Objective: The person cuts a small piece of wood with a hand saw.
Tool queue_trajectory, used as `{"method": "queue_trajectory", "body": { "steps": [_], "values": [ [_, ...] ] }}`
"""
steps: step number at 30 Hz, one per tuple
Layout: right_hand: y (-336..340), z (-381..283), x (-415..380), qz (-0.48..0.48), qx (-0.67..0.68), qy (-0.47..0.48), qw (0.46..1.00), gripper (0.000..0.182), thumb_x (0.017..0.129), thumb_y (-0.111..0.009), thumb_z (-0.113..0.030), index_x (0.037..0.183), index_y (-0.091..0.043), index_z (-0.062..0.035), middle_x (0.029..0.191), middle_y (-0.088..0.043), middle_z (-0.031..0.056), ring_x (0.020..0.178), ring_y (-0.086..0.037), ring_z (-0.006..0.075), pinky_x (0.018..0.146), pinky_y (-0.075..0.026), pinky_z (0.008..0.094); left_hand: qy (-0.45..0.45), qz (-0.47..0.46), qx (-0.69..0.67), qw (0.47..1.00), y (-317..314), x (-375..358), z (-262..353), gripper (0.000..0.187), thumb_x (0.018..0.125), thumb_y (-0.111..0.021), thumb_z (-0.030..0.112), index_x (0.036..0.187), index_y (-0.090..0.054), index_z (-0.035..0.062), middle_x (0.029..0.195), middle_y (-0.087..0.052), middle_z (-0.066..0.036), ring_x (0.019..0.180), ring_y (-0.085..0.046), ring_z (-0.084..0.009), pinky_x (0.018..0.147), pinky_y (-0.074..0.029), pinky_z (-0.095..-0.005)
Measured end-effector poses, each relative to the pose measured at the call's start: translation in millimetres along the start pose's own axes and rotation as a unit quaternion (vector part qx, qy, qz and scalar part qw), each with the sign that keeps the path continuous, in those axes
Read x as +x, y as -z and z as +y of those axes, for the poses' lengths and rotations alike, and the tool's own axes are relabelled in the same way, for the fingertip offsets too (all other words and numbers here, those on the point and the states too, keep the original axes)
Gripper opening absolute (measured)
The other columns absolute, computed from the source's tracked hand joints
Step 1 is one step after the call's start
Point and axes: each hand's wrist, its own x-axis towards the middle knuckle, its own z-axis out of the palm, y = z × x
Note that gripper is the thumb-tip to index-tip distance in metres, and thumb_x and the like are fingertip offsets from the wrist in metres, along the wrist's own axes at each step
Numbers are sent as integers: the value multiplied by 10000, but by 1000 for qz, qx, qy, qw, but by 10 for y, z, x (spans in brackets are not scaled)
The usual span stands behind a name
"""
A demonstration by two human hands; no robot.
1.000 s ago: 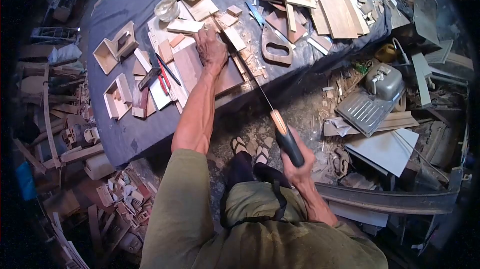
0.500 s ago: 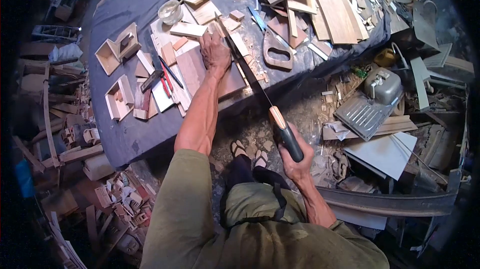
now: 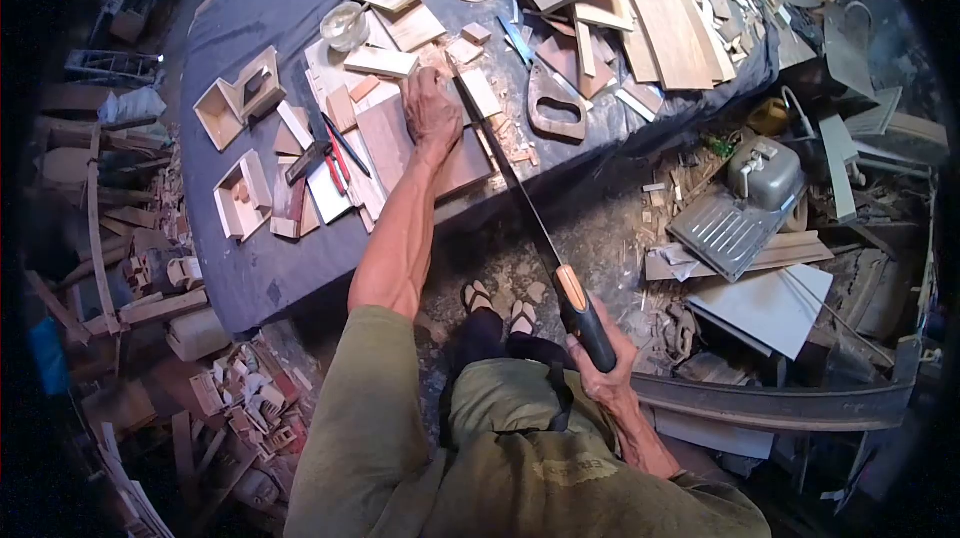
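My right hand (image 3: pixel 606 363) is wrapped around the black and light-wood handle of a hand saw (image 3: pixel 520 191). The saw's long dark blade slants up and left across the work, its tip just beyond my left hand (image 3: pixel 433 110). With curled fingers, my left hand presses down on a brown wooden board (image 3: pixel 384 134) near the table's edge, left of the blade. Part of the board is hidden under that hand and forearm. Light wood strips (image 3: pixel 481 93) and small chips lie right of the blade. Where the blade meets the wood, the cut itself is hard to make out.
A second saw (image 3: pixel 556 108) lies on the cloth-covered table (image 3: pixel 310 283). Left are small wooden boxes (image 3: pixel 241 195), red-handled pliers (image 3: pixel 336 170) and a hammer (image 3: pixel 306 162); a glass jar (image 3: pixel 345 26) stands behind. Offcuts pile at far right. A metal sink (image 3: pixel 740 203) sits lower right.
My right hand has drawn the saw back toward my body, down and slightly right, and the blade tip has come nearer my left hand. The left hand stays on the board.
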Motion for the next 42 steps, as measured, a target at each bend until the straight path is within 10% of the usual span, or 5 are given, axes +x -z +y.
{"method": "queue_trajectory", "body": {
  "steps": [10, 25, 37, 42],
  "values": [
    [28, 101, 17, 5, 50, -37, 998, 619, 791, -660, 14, 1397, -541, -38, 975, -720, 144, 811, -681, 169, 763, -525, 291, -53, -262, 45, 962, 546, 153, -101, 627, 741, -766, 332, 1249, -604, 2, 1211, -613, -236, 1176, -526, -413, 1035, -397, -471],
    [14, 84, 36, 22, 29, 40, 999, 634, 792, -674, 14, 1409, -535, -37, 1056, -716, 185, 846, -687, 166, 759, -535, 298, -57, -322, 118, 938, 543, 89, 104, 702, 775, -787, 320, 1337, -525, -9, 1416, -477, -224, 1323, -429, -411, 1085, -398, -489],
    [163, 15, 31, 53, 38, 80, 995, 631, 765, -690, -3, 1383, -567, -39, 924, -727, 146, 762, -678, 123, 713, -526, 272, -168, -343, -46, 923, 611, 474, -29, 445, 795, -776, 296, 1014, -577, -37, 1020, -649, -249, 933, -640, -388, 788, -511, -424],
    [231, -22, -23, 66, 59, 80, 993, 625, 754, -695, -34, 1368, -576, -26, 951, -739, 145, 800, -692, 146, 757, -528, 286, 231, -492, -264, 797, 944, 669, 132, 556, 910, -715, 297, 1305, -522, -44, 1204, -625, -159, 1101, -640, -249, 845, -559, -337]
  ]
}}
